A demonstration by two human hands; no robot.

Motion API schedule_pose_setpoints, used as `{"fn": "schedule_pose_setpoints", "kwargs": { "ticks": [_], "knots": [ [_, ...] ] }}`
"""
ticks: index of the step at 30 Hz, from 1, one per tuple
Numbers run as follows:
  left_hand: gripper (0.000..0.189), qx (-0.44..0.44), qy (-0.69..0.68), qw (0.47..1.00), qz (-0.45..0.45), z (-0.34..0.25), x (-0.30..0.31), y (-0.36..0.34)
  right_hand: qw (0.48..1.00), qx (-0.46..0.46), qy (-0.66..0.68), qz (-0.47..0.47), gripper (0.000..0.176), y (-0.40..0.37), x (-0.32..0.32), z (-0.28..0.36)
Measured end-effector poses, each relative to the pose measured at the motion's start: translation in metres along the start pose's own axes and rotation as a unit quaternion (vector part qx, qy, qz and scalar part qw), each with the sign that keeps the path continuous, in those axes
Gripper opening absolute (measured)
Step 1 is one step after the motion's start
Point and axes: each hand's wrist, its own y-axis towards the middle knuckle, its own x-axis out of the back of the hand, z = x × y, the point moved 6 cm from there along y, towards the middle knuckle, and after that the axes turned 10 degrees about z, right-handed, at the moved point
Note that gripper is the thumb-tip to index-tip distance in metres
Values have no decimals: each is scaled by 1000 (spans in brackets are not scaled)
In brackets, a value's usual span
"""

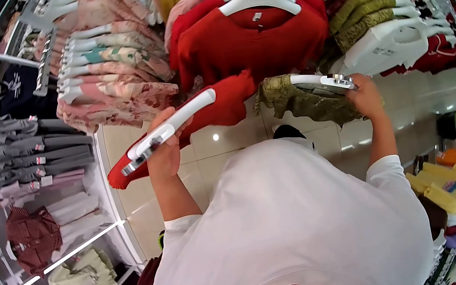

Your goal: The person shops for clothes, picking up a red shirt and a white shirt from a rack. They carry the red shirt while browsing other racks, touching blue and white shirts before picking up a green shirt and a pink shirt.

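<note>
My left hand [165, 146] is wrapped round a white hanger [178, 121] that carries a red garment [217, 108], held out over the floor at the left. On the right, my right hand [367, 97] grips the end of another white hanger [313, 78], near its metal hook. An olive green lacy garment [286, 98] hangs from that hanger. The two held garments are close to each other at the middle. Just beyond them a red top [254, 41] hangs on the front white hanger of the central rack.
Floral pink garments [115, 94] hang at the left, olive ones [362, 13] and a white hanger-shaped piece [384, 45] at the right. Grey folded clothes [34, 151] fill shelves at far left. Yellow clothes [444, 187] lie at lower right. Tiled floor [214, 168] shows between.
</note>
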Motion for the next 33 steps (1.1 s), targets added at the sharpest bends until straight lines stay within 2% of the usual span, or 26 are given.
{"fn": "schedule_pose_setpoints", "kwargs": {
  "ticks": [3,4,7,8,11,13,16,18,21,22,25,28,33],
  "knots": [
    [58,39,47,995,-83,1,20,-41,1000,9,23,-12,26,15,15,37],
    [59,26,53,993,-97,-1,23,-52,1000,19,23,6,27,22,20,50],
    [55,59,27,987,-144,1,31,-81,999,46,5,27,29,52,28,57],
    [58,76,31,983,-164,1,35,-92,996,89,0,15,31,60,33,65],
    [56,74,50,977,-193,-1,39,-113,997,65,33,29,32,78,49,98],
    [53,65,58,978,-192,-7,37,-121,993,109,29,15,34,93,60,118],
    [52,38,64,980,-184,-16,33,-127,988,119,65,70,32,130,66,122],
    [51,31,59,979,-192,-18,32,-132,988,119,54,89,27,145,71,129],
    [50,26,47,978,-202,-18,32,-137,983,66,135,107,30,155,69,138],
    [50,28,38,979,-197,-17,33,-138,984,94,96,119,29,164,70,137],
    [49,19,28,981,-194,-14,37,-136,982,91,105,127,30,174,61,138],
    [49,6,33,979,-201,-13,34,-134,979,79,120,148,31,180,52,139],
    [47,23,25,984,-175,-8,32,-130,985,49,52,158,32,196,32,129]
  ]
}}
